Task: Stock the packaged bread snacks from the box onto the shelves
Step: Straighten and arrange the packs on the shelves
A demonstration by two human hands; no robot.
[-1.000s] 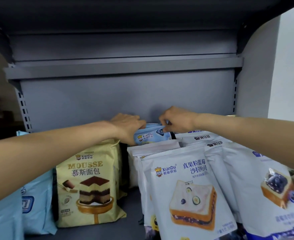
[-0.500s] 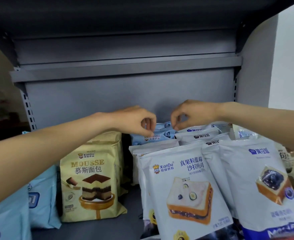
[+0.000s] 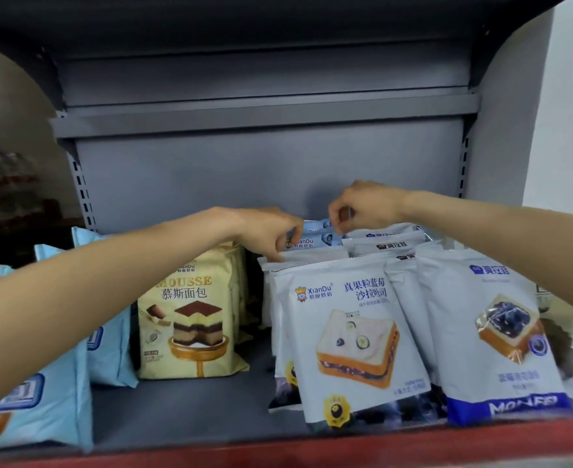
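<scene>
Both hands reach to the back of the grey shelf, just in front of its rear panel. Left hand: grip curled, fingertips pinching the top-left edge of a light-blue XianDu pack standing at the back of the row. Right hand: grip curled too, thumb and fingers pinched at the same pack's top-right edge, though the exact contact is small and partly hidden. The pack stands upright between the two grips, w/ a second similar blue edge just behind it.

Directly below and toward the camera from the left grip: white blueberry toast pack at the front of a leaning stack, more white packs tucked behind it, their tops touching the left fingertips. Below the right grip and to its right: row of white packs w/ a blue logo, front one a blueberry bread pack w/ a blue bottom band, leaning back, overlapping the toast pack's right edge.

Left of the left grip, under the forearm: yellow mousse cake pack, upright, more of the same behind it, a gap of bare shelf between it and the white stack. Further left, beneath the left arm: pale-blue packs in a row, partly covered by the arm.

Red shelf lip runs along the front edge. An upper shelf sits above both hands, nothing visible on it from here.
</scene>
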